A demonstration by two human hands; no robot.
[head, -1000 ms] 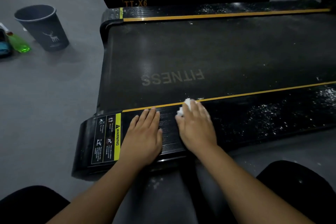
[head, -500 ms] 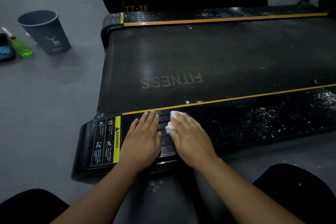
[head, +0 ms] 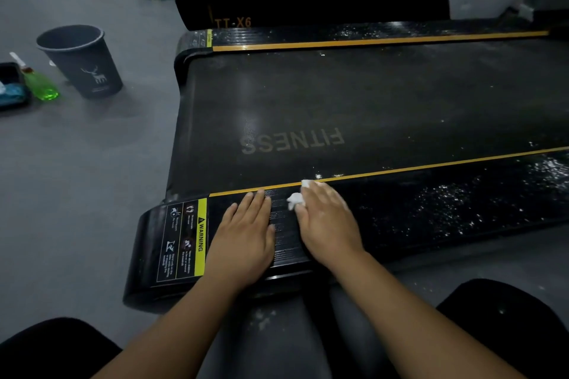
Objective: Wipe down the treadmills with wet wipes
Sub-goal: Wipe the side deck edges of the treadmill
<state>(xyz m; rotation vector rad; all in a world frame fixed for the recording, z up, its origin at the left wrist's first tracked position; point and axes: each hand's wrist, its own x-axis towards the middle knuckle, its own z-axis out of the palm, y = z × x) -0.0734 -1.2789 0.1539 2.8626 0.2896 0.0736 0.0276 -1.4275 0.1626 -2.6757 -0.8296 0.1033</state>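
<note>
A crumpled white wipe (head: 296, 200) lies on the near side rail (head: 415, 212) of the treadmill (head: 338, 101), by the yellow stripe. It peeks out from under the right hand (head: 328, 224), whose straight, closed-up fingers press it flat. The left hand (head: 246, 234) rests palm down just beside it, fingers extended and together, next to the warning label (head: 184, 240). Both forearms reach forward. A bin (head: 83, 64) and a green bottle (head: 40, 86) sit on the floor (head: 77, 178) to the left.

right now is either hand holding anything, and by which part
The right hand presses a bunched wet wipe onto the treadmill's side rail under its flat fingers, edges poking out. The left hand rests flat, holding nothing.
</note>
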